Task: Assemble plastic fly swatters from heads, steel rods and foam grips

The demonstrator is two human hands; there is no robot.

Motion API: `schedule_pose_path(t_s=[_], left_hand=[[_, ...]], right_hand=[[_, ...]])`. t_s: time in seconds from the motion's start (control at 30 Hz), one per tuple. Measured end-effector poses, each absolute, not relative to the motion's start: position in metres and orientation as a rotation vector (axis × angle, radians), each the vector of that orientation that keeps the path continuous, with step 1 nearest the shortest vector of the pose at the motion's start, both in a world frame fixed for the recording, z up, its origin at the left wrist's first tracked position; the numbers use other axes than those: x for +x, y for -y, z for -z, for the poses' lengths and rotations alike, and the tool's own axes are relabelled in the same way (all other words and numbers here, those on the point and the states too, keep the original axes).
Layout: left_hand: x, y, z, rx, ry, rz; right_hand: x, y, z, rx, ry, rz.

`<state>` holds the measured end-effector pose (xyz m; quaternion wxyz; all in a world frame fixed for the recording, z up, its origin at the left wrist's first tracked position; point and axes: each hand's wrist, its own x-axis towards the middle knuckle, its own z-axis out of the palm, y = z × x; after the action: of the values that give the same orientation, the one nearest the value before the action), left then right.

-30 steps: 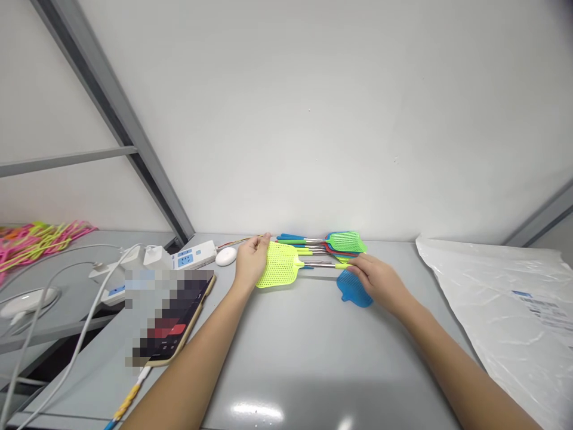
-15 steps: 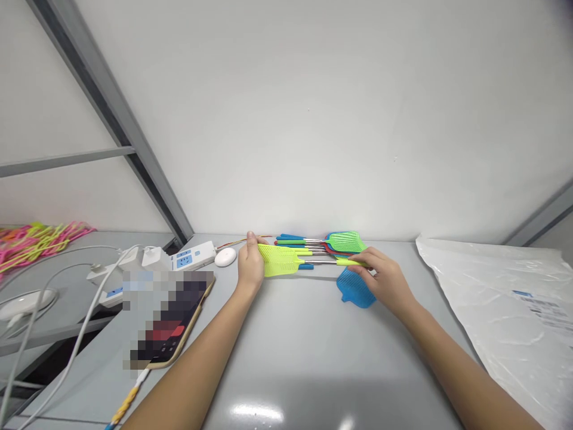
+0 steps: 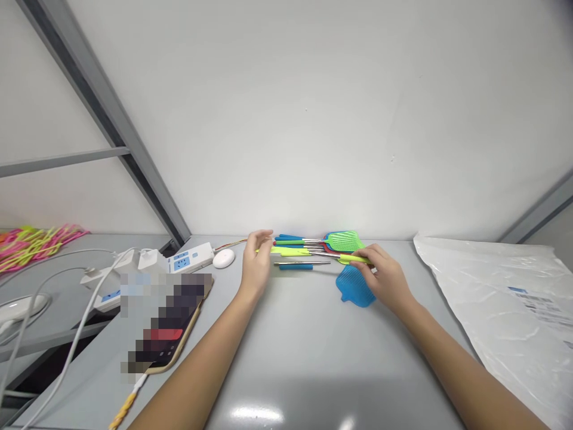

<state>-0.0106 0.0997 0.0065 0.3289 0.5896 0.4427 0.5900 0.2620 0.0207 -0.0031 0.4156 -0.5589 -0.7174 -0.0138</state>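
Observation:
My right hand (image 3: 380,276) pinches the yellow-green handle of a fly swatter (image 3: 331,255) between thumb and fingers. At the swatter's other end, my left hand (image 3: 257,263) closes on its mesh head, which is turned nearly edge-on. Behind it, against the wall, lies a pile of fly swatters with blue and green handles; a green mesh head (image 3: 344,241) shows on top. In front lie a blue handle (image 3: 295,267) and a metal rod beside it. A blue swatter head (image 3: 355,286) rests on the table by my right fingers.
A phone (image 3: 172,325), partly blurred out, lies at left with a cable. Behind it are a power strip (image 3: 190,258), plugs and a round white device (image 3: 223,258). A white plastic bag (image 3: 496,298) covers the right side. Pink and yellow strands (image 3: 42,248) lie far left.
The yellow-green swatter's head has turned from face-on to nearly edge-on. My left hand has rolled over with it, uncovering the metal rod, while my right hand stays on the handle.

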Motion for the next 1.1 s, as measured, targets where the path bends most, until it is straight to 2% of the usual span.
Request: schedule_pose_path(t_s=[0.23, 0.63, 0.87, 1.1], left_hand=[[-0.01, -0.111, 0.011, 1.437, -1.156, -1.393], [-0.007, -0.108, 0.006, 1.244, -0.83, -1.544], [-0.007, -0.1, -0.003, 1.457, -0.792, -1.544], [0.009, -0.066, -0.027, 1.96, -0.58, -1.68]], right_hand=[[0.262, -0.022, 0.004, -1.499, 1.895, 0.179], [0.262, -0.023, 0.008, -1.484, 1.9, 0.02], [0.265, -0.024, 0.003, -1.476, 1.851, 0.005], [0.272, -0.029, 0.008, -1.571, 1.824, 0.216]])
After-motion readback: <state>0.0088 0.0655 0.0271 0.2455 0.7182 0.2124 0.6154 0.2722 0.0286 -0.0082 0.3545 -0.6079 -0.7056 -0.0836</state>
